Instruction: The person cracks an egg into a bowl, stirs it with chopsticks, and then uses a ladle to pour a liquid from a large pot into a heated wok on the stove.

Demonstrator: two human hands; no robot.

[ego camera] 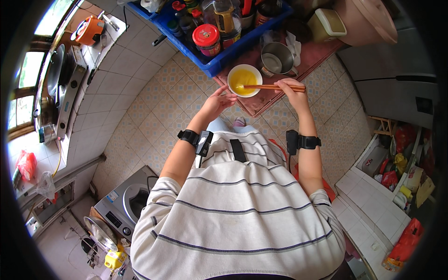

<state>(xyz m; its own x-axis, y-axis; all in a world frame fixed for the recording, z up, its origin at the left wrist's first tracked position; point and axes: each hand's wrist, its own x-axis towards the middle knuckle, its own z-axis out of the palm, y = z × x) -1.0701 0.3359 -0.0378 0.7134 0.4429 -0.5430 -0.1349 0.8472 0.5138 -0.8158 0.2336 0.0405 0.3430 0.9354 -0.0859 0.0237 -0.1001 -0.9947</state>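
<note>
A white bowl holding yellow liquid, which looks like beaten egg, stands near the corner of a reddish table. My right hand grips a pair of wooden chopsticks whose tips dip into the liquid. At the bowl's lower left rim is my left hand, its fingers apart and the fingertips at or very near the bowl; whether they touch it I cannot tell. Just behind the bowl and to its right stands a metal cup with a handle.
A blue plastic crate of bottles and a red-lidded jar borders the bowl's far left. Further right are a lidded container, a pink tub and a grey refrigerator. A stove is on the left counter.
</note>
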